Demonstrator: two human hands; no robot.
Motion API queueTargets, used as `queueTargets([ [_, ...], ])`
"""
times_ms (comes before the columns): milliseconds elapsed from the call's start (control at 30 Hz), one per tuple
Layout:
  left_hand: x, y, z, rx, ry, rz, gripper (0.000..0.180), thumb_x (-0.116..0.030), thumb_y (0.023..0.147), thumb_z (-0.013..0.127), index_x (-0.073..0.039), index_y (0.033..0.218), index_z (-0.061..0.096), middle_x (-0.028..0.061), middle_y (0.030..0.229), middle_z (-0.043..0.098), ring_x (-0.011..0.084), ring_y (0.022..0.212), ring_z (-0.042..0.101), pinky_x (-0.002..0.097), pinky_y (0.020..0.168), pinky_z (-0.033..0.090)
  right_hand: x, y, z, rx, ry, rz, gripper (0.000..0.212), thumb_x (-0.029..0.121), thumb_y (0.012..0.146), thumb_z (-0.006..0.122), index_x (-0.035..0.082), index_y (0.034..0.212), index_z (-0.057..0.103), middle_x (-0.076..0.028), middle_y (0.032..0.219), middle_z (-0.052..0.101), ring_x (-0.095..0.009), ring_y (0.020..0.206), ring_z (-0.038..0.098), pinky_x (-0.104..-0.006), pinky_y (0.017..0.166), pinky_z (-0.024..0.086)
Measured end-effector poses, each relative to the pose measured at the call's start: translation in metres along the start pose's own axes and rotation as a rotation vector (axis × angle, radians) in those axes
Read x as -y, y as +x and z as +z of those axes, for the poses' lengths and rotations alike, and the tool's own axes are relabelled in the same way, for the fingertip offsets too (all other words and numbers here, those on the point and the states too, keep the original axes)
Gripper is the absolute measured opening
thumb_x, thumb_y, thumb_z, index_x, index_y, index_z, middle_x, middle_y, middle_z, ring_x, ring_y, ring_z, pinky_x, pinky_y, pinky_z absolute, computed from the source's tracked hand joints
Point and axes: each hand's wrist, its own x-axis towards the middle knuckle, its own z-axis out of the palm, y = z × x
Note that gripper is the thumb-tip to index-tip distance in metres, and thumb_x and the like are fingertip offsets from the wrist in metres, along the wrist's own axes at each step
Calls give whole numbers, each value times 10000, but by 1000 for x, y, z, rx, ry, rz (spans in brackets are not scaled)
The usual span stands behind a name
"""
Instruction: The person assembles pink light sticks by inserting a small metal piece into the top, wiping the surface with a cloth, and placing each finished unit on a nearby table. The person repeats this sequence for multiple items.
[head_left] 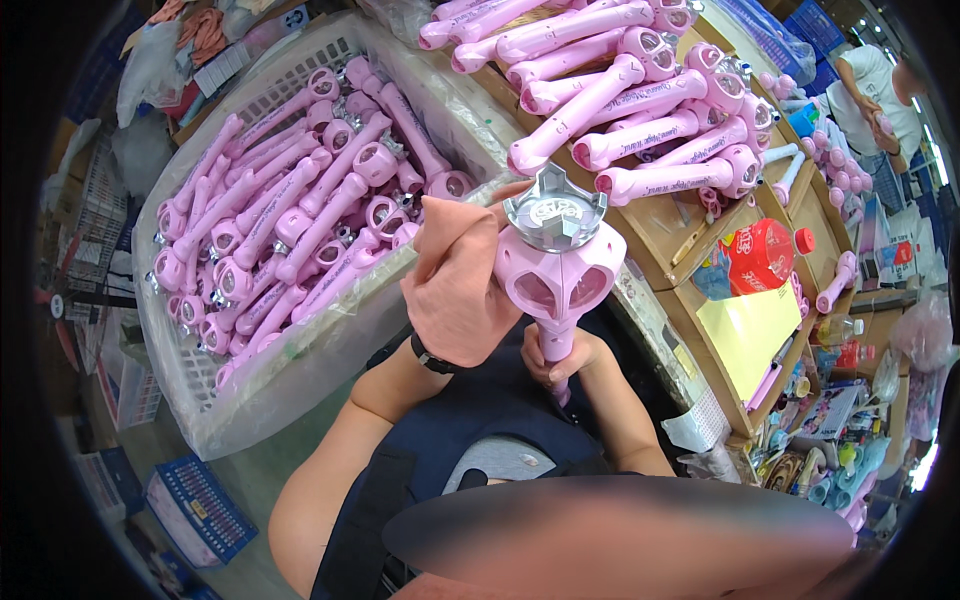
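A pink toy wand stands upright in front of me, its silver crown-shaped top uppermost. Below its open, windowed head, my right hand is wrapped round the handle. My left hand is closed on a salmon-coloured cloth that hides most of it. That cloth lies against the left side of the wand's head. A black band circles my left wrist.
On the left, a plastic-lined white crate holds many similar pink wands. More wands lie piled on the wooden bench. Farther right are a red-labelled bottle, yellow paper and another person.
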Motion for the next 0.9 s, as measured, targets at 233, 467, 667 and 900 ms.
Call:
queueTargets([
  [233, 10, -15, 9, -35, 50, -90, 465, -38, 747, 779, 2, 1161, 572, 100, 1041, 609, 211, 935, 609, 332, 782, 509, 6, 0, 7, -180, -112, 37, 321, 123, 670, 803, 26, 834, 545, -82, 714, 581, -160, 574, 572, -273, 516, 469],
  [467, 26, -17, 43, -99, -1614, -677, 480, -310, 857, 693, -67, 1225, 505, 70, 1090, 579, 193, 994, 572, 355, 857, 470, 23, 5, 15, -27, 359, 46, 342, 204, 755, 765, 22, 895, 512, -81, 664, 529, -165, 534, 547, -285, 471, 449],
  [667, 48, 4, 36, 57, -1828, -881, 632, -600, 975, 377, -143, 1411, 403, 71, 1290, 555, 233, 1119, 587, 430, 945, 510, 27, 37, 19, -92, 285, -40, 513, 495, 887, 637, 27, 1034, 486, -130, 793, 592, -227, 608, 632, -323, 578, 554],
  [900, 54, 15, 23, -57, -1549, -660, 771, -660, 959, 280, -8, 1347, 419, 150, 1258, 566, 277, 1086, 597, 418, 923, 501, 32, 50, 41, -603, -295, -132, 520, 541, 990, 434, 32, 1036, 526, -78, 764, 594, -151, 595, 602, -266, 573, 509],
])
